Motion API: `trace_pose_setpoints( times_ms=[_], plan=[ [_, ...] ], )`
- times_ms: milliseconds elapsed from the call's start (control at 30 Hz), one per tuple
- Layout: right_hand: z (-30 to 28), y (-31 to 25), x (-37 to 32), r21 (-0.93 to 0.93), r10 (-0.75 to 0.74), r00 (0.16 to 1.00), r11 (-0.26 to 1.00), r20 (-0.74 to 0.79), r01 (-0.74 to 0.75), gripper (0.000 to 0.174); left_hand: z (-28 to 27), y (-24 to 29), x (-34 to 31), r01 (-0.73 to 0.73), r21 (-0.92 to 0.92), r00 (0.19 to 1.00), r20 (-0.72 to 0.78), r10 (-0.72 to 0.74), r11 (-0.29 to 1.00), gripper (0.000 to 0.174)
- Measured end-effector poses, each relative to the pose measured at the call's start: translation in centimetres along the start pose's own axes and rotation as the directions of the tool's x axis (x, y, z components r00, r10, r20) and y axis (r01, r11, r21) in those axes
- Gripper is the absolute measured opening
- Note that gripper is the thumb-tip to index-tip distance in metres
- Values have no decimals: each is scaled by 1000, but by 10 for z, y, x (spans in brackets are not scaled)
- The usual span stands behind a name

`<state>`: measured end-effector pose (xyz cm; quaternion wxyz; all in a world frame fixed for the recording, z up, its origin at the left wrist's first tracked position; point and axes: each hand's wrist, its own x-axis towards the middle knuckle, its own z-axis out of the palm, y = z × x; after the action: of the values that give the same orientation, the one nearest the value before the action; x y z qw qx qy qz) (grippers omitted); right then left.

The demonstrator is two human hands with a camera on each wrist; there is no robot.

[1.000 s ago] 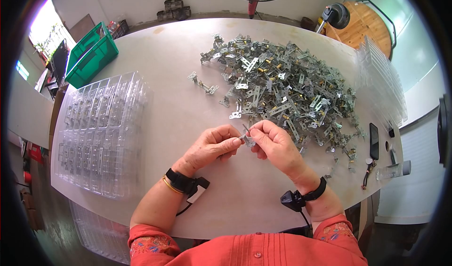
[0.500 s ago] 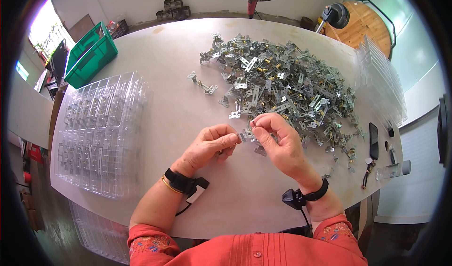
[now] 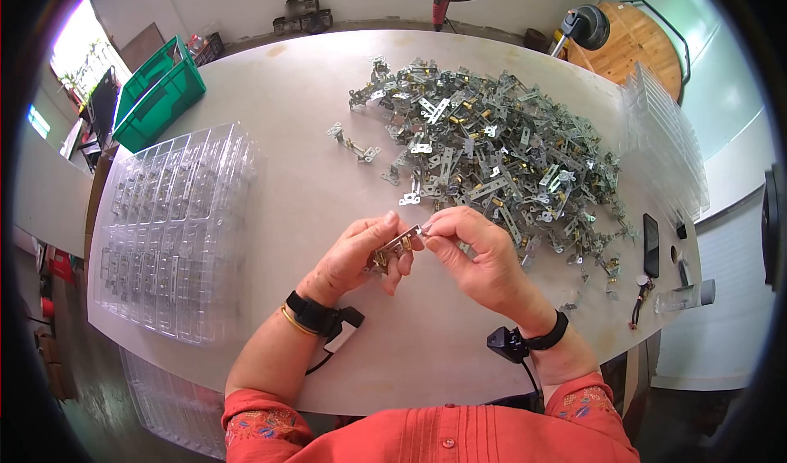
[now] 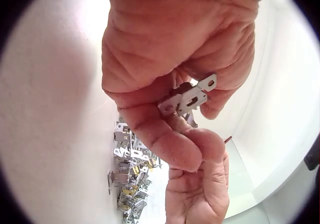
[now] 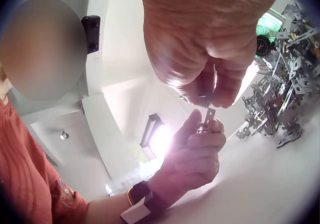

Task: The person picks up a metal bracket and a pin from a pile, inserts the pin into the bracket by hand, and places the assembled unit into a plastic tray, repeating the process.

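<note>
In the head view my left hand (image 3: 348, 258) grips a metal bracket (image 3: 395, 248) with a brass-coloured part along it, its far end tilted up to the right. My right hand (image 3: 479, 254) meets that end, thumb and forefinger pinching a small metal piece (image 3: 424, 229). The left wrist view shows a slotted end of the bracket (image 4: 191, 100) sticking out between palm and curled fingers. Seen from the right wrist, the upper end of the bracket (image 5: 210, 115) points at the right fingertips, which largely hide the small piece.
A large heap of metal brackets (image 3: 500, 160) covers the table's back right, with a few loose brackets (image 3: 354, 145) at its left. Filled clear plastic trays (image 3: 176, 233) stand left, near a green crate (image 3: 160, 94). Empty clear trays (image 3: 664, 143), a phone (image 3: 651, 246) and a bottle (image 3: 684, 297) lie right.
The hands drew apart half a second ago and have come together again. My left hand has turned, bringing the bracket into view, and the right fingertips are back at its end.
</note>
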<state>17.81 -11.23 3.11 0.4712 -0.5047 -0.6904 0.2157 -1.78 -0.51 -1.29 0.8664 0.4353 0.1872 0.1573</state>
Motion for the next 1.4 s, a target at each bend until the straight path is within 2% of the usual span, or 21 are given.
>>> trace_pose_setpoints(
  times_ms=[67,100,167,233,267,333,433,500,567,700,767,800,867,933,1000,1067,1100,1167,1200,1267,1400],
  plan=[
    [3,6,-3,247,155,987,959,-39,-141,5,-3,-1,2,11,-35,998,57,-9,999,56],
    [3,7,-4,247,154,987,959,-39,-140,5,-6,-2,4,9,-97,996,91,-1,995,60],
    [2,9,-4,438,318,946,860,-58,-263,5,-13,-8,10,8,-156,992,124,12,988,63],
    [1,12,-3,475,351,932,838,-90,-270,8,-15,-15,15,-141,-290,983,73,168,947,58],
    [0,13,-2,512,385,915,814,-120,-275,11,-16,-17,15,-142,-288,983,74,169,947,58],
    [-1,14,-1,550,417,899,786,-134,-282,13,-14,-16,15,-298,-171,952,23,307,939,51],
    [0,15,-1,631,479,869,714,-125,-303,17,-7,-13,13,-328,-95,943,21,332,940,44],
    [3,16,-2,673,508,856,668,-102,-316,17,-3,-11,12,-342,-117,938,10,346,932,43],
    [7,16,-3,711,566,824,586,-17,-388,17,-2,-12,12,-356,-139,933,-2,359,924,43],
    [10,13,-4,708,573,818,558,49,-433,16,-8,-17,15,-404,-128,914,-34,403,906,37],
    [11,13,-5,623,534,844,641,57,-448,14,-12,-18,17,-426,-108,905,-43,424,898,37],
    [12,15,-5,623,533,844,641,57,-448,14,-14,-18,16,-408,-98,913,-28,407,908,33],
    [14,21,-6,413,431,893,842,-127,-348,12,-15,-17,15,-389,-88,921,-13,390,917,30],
    [9,15,-5,410,458,883,829,-105,-381,11,-11,-16,12,-345,-10,937,-63,344,939,27],
    [4,4,-3,408,485,871,814,-85,-413,10,-11,-17,11,-316,-8,947,-69,315,949,26],
    [4,-7,-1,515,524,851,730,1,-450,10,-11,-16,10,-286,-4,956,-73,285,958,26],
    [5,-7,-2,516,526,850,729,-1,-451,10,-11,-15,10,-272,16,960,-71,272,962,24],
    [7,-7,-5,436,455,890,799,14,-415,12,-9,-14,9,-256,37,964,-68,258,966,22],
    [7,-7,-6,436,456,890,798,14,-416,12,-8,-12,8,-241,63,968,-59,245,968,22],
    [9,-6,-7,321,439,898,850,8,-418,12,-7,-10,7,-225,89,972,-51,230,970,22],
    [10,-5,-7,317,428,904,858,-6,-404,12,-2,-9,7,-187,140,977,-76,199,972,20]
  ],
)
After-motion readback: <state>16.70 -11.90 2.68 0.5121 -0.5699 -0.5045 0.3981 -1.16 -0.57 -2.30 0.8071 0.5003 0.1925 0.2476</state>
